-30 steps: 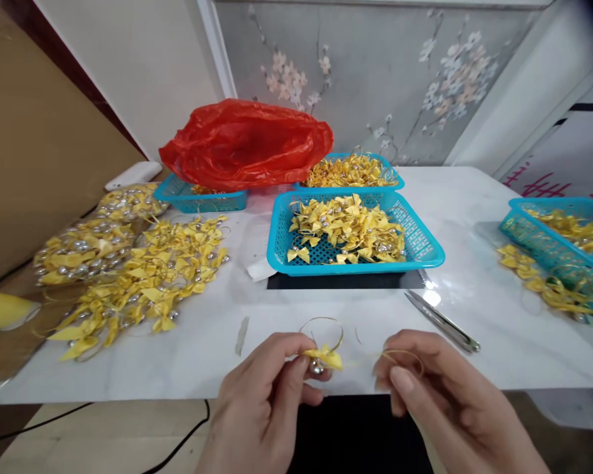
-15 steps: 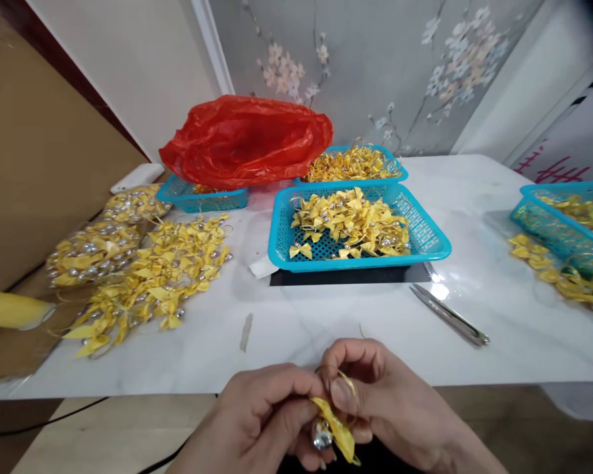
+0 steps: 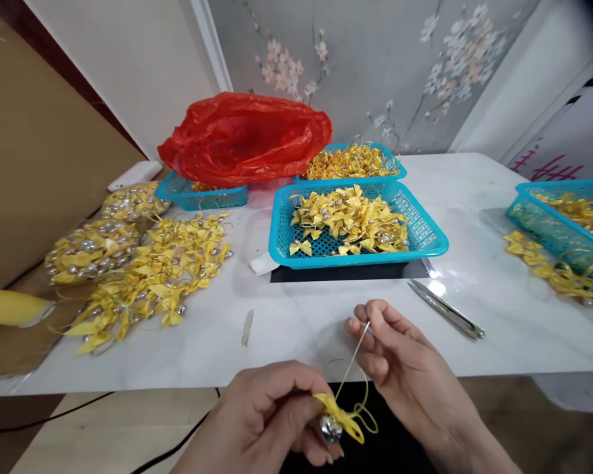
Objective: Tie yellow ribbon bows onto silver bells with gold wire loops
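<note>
Between the thumb and fingers of my left hand (image 3: 281, 415) is a yellow ribbon bow (image 3: 348, 421) with a round silver bell (image 3: 331, 429) attached. My right hand (image 3: 400, 355), above and to the right, pinches the end of a thin gold cord (image 3: 350, 368). The cord runs taut from the bow up to those fingertips, where a pale, shiny bit shows; whether it is a needle I cannot tell. A loose loop of cord hangs beside the bow. Metal thread snips (image 3: 447, 309) lie on the table (image 3: 296, 316) to the right of my right hand.
A blue basket (image 3: 277, 243) of yellow bows stands ahead, another blue basket (image 3: 400, 172) behind it. Loose bows with bells (image 3: 163, 276) are heaped at left. A red plastic bag (image 3: 247, 141) covers a third basket. At far right is one more basket (image 3: 534, 197).
My right hand has moved up and right, away from my left, drawing the cord taut. My left hand keeps the bow with the bell in nearly the same place.
</note>
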Demonstrator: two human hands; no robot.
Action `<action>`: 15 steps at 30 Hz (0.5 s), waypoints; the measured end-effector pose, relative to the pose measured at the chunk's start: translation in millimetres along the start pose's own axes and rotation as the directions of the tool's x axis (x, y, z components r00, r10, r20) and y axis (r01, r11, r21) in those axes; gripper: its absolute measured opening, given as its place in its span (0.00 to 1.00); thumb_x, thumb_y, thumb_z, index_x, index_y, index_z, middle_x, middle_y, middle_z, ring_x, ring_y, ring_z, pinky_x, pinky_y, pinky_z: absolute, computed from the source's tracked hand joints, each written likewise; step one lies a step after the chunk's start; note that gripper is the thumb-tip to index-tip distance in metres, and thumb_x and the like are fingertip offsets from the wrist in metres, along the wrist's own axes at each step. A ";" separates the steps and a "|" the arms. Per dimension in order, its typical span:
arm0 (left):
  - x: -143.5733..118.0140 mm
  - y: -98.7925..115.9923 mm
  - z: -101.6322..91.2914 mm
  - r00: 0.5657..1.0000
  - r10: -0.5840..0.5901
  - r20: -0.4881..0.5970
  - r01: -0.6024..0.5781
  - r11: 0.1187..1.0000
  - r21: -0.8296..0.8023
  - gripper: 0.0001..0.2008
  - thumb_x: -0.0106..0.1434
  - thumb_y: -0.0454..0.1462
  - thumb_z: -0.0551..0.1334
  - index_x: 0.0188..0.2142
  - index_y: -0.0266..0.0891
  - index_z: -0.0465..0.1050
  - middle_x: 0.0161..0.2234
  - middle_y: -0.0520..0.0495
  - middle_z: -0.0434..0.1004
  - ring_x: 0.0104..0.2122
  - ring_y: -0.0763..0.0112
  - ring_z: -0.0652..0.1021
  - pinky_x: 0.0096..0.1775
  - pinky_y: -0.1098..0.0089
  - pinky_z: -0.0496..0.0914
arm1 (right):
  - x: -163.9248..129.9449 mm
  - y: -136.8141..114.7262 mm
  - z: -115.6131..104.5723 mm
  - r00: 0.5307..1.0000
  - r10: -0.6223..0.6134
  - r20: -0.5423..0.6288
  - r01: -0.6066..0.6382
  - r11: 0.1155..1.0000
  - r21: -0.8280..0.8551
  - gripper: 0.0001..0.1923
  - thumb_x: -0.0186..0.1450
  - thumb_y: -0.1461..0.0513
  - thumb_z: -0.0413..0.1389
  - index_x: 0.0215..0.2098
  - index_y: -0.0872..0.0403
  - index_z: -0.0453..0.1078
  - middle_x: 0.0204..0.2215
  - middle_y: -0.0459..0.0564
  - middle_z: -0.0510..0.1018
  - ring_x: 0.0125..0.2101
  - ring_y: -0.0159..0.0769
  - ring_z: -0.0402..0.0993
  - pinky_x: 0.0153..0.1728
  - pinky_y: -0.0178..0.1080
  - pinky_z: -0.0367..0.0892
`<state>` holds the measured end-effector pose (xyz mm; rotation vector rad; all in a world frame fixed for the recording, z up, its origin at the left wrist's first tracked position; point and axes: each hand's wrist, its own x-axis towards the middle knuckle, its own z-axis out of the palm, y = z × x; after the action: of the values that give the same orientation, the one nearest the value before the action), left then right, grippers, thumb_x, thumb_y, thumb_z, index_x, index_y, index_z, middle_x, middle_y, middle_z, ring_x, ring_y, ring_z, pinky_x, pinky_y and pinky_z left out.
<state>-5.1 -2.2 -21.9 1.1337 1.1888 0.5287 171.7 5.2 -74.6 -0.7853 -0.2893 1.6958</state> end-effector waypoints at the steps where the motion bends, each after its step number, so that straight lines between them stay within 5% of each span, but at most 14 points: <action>1: -0.1 -0.5 -1.0 1.000 0.004 0.009 -0.004 1.000 0.007 0.10 0.63 0.34 0.61 0.27 0.40 0.79 0.22 0.53 0.81 0.22 0.75 0.81 0.27 0.80 0.73 | 0.0 -2.1 -0.8 0.999 -0.021 -0.042 0.021 1.000 -0.009 0.14 0.57 0.59 0.69 0.29 0.53 0.68 0.32 0.43 0.68 0.31 0.25 0.70 0.18 0.20 0.62; 6: -0.9 -3.4 -4.8 0.998 -0.011 0.057 0.010 1.000 0.009 0.10 0.65 0.35 0.59 0.29 0.40 0.78 0.23 0.54 0.81 0.23 0.75 0.82 0.28 0.81 0.73 | 8.8 -18.6 -12.5 0.964 -0.222 -0.149 0.211 0.973 -0.090 0.17 0.50 0.62 0.72 0.28 0.53 0.67 0.30 0.39 0.68 0.21 0.18 0.63 0.26 0.22 0.73; 15: -2.3 -1.9 -2.5 0.994 -0.051 0.101 0.055 0.997 -0.045 0.10 0.66 0.34 0.58 0.29 0.39 0.76 0.26 0.54 0.83 0.25 0.77 0.83 0.29 0.82 0.74 | 24.3 -48.6 -45.8 0.754 -0.645 -0.122 0.586 0.745 -0.319 0.10 0.60 0.60 0.66 0.31 0.51 0.69 0.29 0.39 0.71 0.24 0.23 0.67 0.42 0.39 0.76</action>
<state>-8.6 -3.9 -22.5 1.0727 1.1109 0.4524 235.9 32.0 -89.1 -0.9390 -0.5591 0.9287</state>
